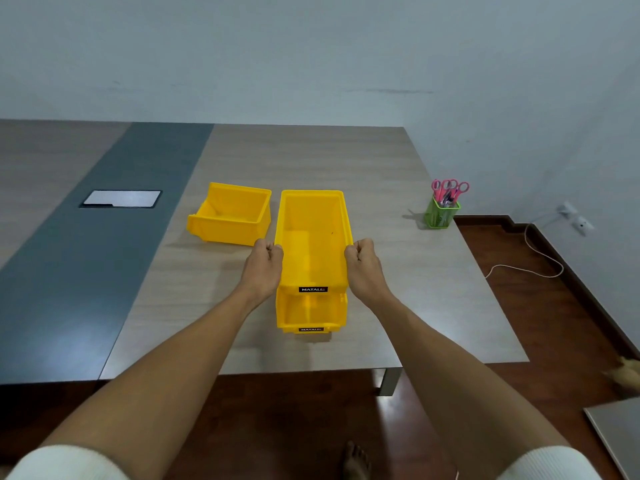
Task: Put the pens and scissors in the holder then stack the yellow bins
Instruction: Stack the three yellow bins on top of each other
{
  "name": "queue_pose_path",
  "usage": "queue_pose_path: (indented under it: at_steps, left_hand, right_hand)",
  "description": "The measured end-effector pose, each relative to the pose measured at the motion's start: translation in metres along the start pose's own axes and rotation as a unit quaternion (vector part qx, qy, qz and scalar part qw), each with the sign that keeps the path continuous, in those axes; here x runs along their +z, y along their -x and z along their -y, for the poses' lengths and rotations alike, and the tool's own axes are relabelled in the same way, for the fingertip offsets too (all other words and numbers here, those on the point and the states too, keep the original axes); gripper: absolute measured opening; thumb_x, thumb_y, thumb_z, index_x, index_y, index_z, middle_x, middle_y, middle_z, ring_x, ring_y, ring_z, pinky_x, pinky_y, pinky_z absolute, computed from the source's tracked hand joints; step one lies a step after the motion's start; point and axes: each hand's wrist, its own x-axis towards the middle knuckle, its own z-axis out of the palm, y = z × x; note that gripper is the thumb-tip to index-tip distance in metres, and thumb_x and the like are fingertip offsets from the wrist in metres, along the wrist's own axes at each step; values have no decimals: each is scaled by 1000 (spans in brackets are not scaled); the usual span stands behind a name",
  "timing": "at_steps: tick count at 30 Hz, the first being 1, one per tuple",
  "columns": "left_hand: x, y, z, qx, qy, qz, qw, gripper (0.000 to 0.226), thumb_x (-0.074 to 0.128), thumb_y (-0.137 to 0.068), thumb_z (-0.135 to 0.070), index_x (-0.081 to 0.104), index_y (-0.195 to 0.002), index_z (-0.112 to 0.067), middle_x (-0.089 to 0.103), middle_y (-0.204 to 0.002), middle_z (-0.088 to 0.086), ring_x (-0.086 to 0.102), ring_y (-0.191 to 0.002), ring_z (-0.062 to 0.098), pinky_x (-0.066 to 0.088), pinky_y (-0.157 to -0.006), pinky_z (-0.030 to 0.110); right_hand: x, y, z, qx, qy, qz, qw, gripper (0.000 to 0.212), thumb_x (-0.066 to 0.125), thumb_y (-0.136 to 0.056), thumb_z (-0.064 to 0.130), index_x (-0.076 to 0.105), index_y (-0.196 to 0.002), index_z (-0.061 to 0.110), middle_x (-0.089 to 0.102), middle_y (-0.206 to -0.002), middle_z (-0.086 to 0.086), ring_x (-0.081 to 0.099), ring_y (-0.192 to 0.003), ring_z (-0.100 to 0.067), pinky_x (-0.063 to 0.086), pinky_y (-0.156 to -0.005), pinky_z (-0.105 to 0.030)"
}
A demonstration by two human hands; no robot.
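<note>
A long yellow bin [313, 233] sits on top of another yellow bin [311, 311] near the table's front edge. My left hand [265, 263] grips the upper bin's left rim and my right hand [362, 263] grips its right rim. A third yellow bin [230, 213] stands apart on the table to the left, turned at an angle. At the right side of the table a green mesh holder [441, 213] stands upright with pink-handled scissors [450, 187] and pens [446, 199] in it.
The wooden table [398, 271] has a dark grey strip [104, 237] on the left with a flat white-lidded hatch [122, 198]. A white cable [533, 251] lies on the floor at the right. My bare foot [355, 462] shows below.
</note>
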Motion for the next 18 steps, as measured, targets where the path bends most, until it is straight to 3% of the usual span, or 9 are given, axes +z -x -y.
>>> queue_pose_path:
  at_steps: [18]
  left_hand:
    - [-5,3,-3,9,11,-40,999,22,43,-105,-26,51,-94,-8,50,-79,1,43,-68,14,36,-59,34]
  right_hand:
    - [4,0,6,-25,12,-20,999,20,38,-107,27,41,-94,12,43,-74,0,37,-62,-14,31,-53,-33]
